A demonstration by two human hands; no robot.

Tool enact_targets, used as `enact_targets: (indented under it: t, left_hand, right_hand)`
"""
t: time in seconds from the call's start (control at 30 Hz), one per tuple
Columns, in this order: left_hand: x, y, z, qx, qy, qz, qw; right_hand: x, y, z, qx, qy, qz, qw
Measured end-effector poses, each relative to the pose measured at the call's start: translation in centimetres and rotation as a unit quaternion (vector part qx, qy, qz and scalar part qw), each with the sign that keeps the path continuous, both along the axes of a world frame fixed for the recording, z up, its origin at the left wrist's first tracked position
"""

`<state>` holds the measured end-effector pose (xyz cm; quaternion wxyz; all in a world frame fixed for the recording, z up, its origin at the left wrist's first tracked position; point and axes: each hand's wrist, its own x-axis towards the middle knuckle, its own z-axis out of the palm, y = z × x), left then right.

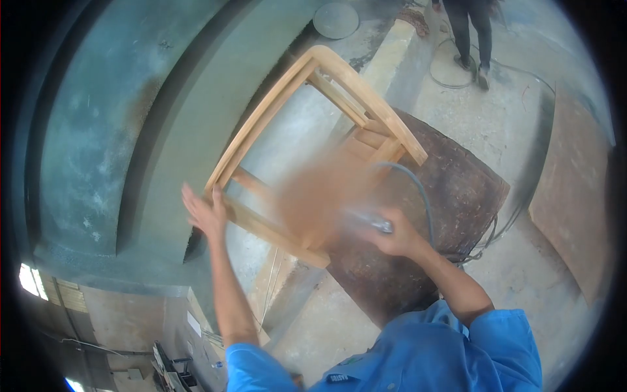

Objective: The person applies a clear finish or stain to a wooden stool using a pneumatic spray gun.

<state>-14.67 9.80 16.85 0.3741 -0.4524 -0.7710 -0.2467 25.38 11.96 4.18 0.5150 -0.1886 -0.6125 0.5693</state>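
Note:
A light wooden furniture frame [374,99], perhaps of a chair, lies tilted before me with its curved rail at the far side. At the frame's left corner is my left hand [208,212], fingers stretched out and the thumb against the wood. My right hand [398,234] is closed around a silver tool [377,223] that looks like a spray gun, smeared by motion. A brown blur [320,196] in front of it covers part of the frame. A grey-blue hose [424,189] curves close to the right hand.
Beneath the frame is a dark, stained board [457,170]. A wet greenish wall [176,130] with ledges rises at left. Another person [471,29] stands at the far right near hoses on the floor. A brown panel [575,189] leans at right; a round lid [336,21] lies at the back.

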Motion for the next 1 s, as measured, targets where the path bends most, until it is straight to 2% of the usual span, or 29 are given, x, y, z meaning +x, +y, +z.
enact_targets:
  t: [0.07,0.13,0.17,0.23,0.33,0.37,0.47,0.53,0.6,0.67,0.73,0.9,0.97,1.0]
  left_hand:
    - [1.0,2.6,3.9,-0.199,0.045,-0.139,0.969]
    - [5.8,5.6,6.1,-0.362,0.054,-0.136,0.921]
    - [7.2,7.2,6.5,-0.391,0.002,-0.142,0.909]
    - [9.0,9.9,6.8,-0.447,-0.101,-0.151,0.876]
    - [10.5,11.1,6.5,-0.468,-0.001,-0.147,0.871]
    - [10.5,11.1,6.5,-0.478,-0.02,-0.145,0.866]
    - [10.6,11.4,6.1,-0.471,-0.038,-0.137,0.871]
    - [10.5,12.2,5.8,-0.456,-0.036,-0.14,0.878]
    - [10.2,13.0,6.1,-0.46,-0.037,-0.138,0.876]
    - [9.7,13.9,6.2,-0.459,-0.016,-0.142,0.877]
    - [9.0,14.6,6.2,-0.464,0.015,-0.148,0.873]
    - [9.4,16.0,6.7,-0.463,-0.005,-0.149,0.874]
    - [9.2,16.8,6.5,-0.461,-0.011,-0.156,0.874]
    - [8.6,17.4,6.3,-0.458,-0.016,-0.164,0.874]
  right_hand:
    - [-2.6,1.5,1.0,0.034,0.02,0.014,0.999]
    - [-5.0,2.5,2.5,0.04,0.037,0.038,0.998]
    - [-5.6,2.8,3.8,0.035,0.056,0.053,0.996]
    - [-5.8,3.4,5.3,0.016,0.02,0.082,0.996]
    - [-8.8,4.8,2.9,0.117,-0.06,0.057,0.99]
    - [-7.1,4.5,2.5,0.049,-0.039,0.096,0.993]
    - [-3.6,4.0,0.4,-0.014,-0.034,0.136,0.99]
    - [-1.5,3.8,-1.1,-0.001,-0.103,0.139,0.985]
    - [-0.4,3.8,-3.3,0.02,-0.088,0.107,0.99]
    - [0.3,4.2,-4.4,0.049,-0.127,0.077,0.988]
    - [0.5,4.9,-2.4,0.038,-0.149,0.09,0.984]
    - [-2.4,6.3,1.1,0.08,-0.062,0.047,0.994]
    - [-2.5,6.4,2.1,0.014,-0.08,0.092,0.992]
    - [-2.5,6.4,1.5,0.022,-0.131,0.102,0.986]
